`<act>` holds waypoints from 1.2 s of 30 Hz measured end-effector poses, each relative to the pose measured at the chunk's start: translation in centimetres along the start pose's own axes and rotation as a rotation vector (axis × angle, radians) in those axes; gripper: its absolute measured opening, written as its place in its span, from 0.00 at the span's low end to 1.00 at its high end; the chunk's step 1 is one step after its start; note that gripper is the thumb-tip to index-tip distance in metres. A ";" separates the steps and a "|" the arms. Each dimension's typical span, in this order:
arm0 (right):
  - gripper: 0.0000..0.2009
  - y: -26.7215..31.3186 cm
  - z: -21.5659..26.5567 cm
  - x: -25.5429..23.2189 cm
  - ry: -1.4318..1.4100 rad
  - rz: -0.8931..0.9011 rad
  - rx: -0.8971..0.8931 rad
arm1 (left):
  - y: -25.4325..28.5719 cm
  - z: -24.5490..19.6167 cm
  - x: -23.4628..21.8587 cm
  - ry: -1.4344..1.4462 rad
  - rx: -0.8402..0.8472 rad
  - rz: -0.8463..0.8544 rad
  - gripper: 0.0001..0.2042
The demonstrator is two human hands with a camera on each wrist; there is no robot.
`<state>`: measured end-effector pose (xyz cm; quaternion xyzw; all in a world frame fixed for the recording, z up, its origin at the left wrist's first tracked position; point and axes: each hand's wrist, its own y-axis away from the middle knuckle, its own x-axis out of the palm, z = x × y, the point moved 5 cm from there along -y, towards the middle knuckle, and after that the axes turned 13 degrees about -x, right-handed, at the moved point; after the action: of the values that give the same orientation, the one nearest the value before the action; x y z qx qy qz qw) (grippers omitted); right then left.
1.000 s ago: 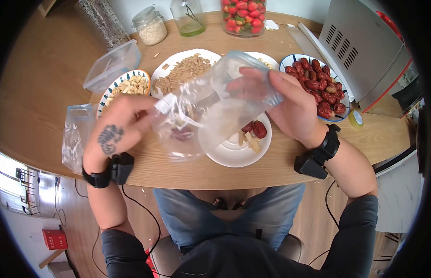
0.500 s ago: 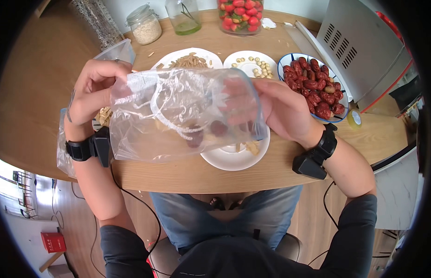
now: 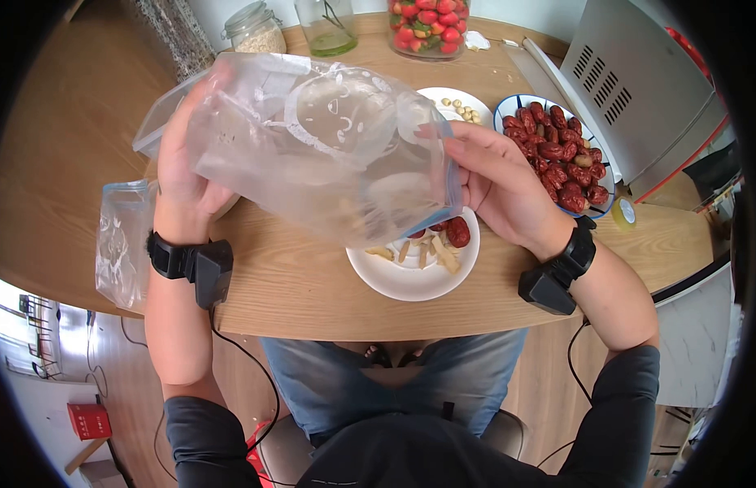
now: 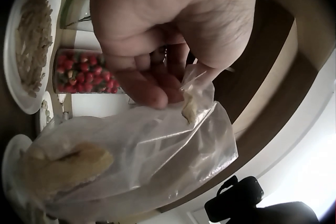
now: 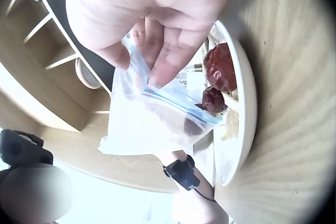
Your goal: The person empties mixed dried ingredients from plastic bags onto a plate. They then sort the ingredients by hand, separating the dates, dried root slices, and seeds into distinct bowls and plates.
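A clear plastic zip bag (image 3: 313, 154) with a white printed drawing is held up over the table, its blue-edged mouth low over a white plate (image 3: 398, 289). My left hand (image 3: 181, 167) is raised at the bag's far end; in the left wrist view its thumb and fingers pinch a bottom corner. My right hand (image 3: 508, 183) pinches the bag by the zip edge. On the plate lie red dates (image 3: 458, 233) and pale dried slices (image 3: 443, 254). In the right wrist view a dark shape (image 5: 192, 127) shows through the bag near its mouth.
A plate of red dates (image 3: 557, 154) stands at right beside a grey appliance (image 3: 622, 89); tape (image 3: 624, 213) lies near. Behind are a plate of pale round seeds (image 3: 463, 110), a jar of red fruit (image 3: 427, 32) and a glass jar (image 3: 256, 37). Another zip bag (image 3: 124, 244) lies left.
My left hand has lifted the bag's closed end up and away, tilting the mouth down toward the plate. Reddish shapes inside the bag have shifted from its middle, and more pale slices show on the plate.
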<state>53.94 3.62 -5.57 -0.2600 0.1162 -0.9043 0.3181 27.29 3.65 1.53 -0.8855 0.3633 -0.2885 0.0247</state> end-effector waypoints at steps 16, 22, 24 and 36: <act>0.15 -0.3 -0.9 -0.9 -0.090 -0.235 0.038 | -0.3 -0.1 -0.4 -0.009 0.039 -0.015 0.25; 0.17 -0.4 -0.6 -0.7 -0.175 -0.170 0.057 | -0.4 -0.9 0.5 -0.417 0.106 0.010 0.42; 0.17 -0.3 -0.2 0.0 -0.106 -0.337 0.077 | -1.1 0.0 1.4 -0.388 0.099 0.105 0.40; 0.17 -0.4 -1.2 -1.7 -0.171 -0.182 0.046 | -1.2 0.8 0.3 -0.392 0.028 -0.103 0.15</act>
<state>54.20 5.07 -7.07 -0.3380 0.0439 -0.9064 0.2495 28.58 4.20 1.29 -0.9417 0.3018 -0.1167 0.0923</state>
